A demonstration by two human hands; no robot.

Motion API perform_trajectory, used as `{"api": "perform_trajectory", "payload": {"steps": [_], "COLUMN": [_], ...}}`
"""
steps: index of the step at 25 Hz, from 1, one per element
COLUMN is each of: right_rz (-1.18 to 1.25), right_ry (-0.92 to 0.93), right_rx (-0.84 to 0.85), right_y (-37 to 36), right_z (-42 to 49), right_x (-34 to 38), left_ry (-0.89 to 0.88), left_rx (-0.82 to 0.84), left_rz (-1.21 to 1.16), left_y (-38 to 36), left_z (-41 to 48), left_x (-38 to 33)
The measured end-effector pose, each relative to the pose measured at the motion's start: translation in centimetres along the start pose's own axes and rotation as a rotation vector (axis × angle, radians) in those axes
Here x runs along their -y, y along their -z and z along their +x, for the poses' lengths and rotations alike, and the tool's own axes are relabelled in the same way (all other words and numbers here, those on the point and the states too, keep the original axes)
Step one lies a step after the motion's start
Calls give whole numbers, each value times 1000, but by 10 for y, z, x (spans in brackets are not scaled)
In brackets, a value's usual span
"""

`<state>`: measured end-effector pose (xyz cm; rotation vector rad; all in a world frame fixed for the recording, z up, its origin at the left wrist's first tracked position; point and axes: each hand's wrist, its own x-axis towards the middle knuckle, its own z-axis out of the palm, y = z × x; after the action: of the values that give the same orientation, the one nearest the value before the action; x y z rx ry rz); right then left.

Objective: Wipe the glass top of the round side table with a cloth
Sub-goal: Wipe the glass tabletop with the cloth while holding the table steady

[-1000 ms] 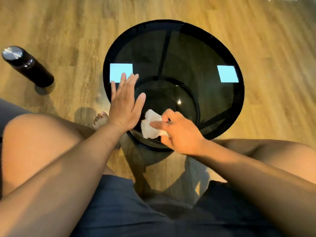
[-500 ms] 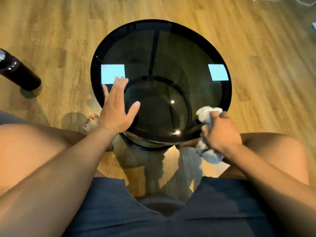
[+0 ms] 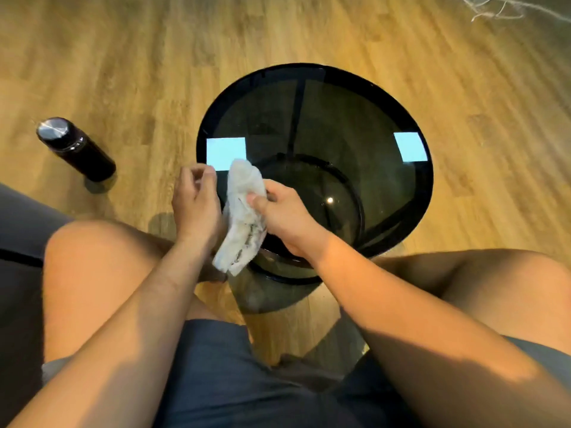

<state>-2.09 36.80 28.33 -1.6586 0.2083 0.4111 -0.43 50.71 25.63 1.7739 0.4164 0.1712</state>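
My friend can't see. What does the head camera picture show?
A seated person's right hand holds a white cloth over the near edge of a round dark glass side table, left hand close beside it. A dark bottle stands on the wooden floor.

I read the cloth as white, with grey-brown smudges on its lower folds. The glass top is smoke-dark and translucent, bounded by a black rim. Two pale blue rectangles show on it. The bottle is black with a brushed silver cap. The floor is honey-toned wood grain. The shorts are dark blue-grey.
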Motion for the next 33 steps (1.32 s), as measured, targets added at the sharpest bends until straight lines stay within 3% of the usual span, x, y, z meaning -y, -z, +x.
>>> {"api": "perform_trajectory", "payload": {"steps": [2,4,6,9,13,17,20,23,26,30,33], "right_rz": [367,589,573,420,737,884,725,306,186,242,-36], "right_ry": [-109,-235,-216,-112,-145,-239,-227,-28,80,23,-92], "right_rx": [-5,49,99,65,123,167,130,-28,-33,-72,-73], "right_y": [28,53,71,81,91,106,105,103,102,111,119], "right_z": [-9,-19,-31,-48,-58,-64,-67,-68,-67,-61,-55], "right_x": [-2,-4,-9,-20,-25,-32,-29,-31,-25,-14,-11], "left_ry": [198,152,58,91,244,392,399,402,391,373,408], "left_rx": [167,330,393,557,709,677,668,701,744,603,587], "left_rz": [-15,88,95,4,-120,-339,-404,-468,-456,-610,-642], "left_y": [-5,-14,-22,-26,-25,-22,-15,-8,-7,-10,-13], "left_z": [-15,-32,-53,-79,-79,-79,-75,-70,-72,-69,-67], "left_x": [-5,-11,-17,-22,-27,-19,-14,-11,-10,-9,-8]}}
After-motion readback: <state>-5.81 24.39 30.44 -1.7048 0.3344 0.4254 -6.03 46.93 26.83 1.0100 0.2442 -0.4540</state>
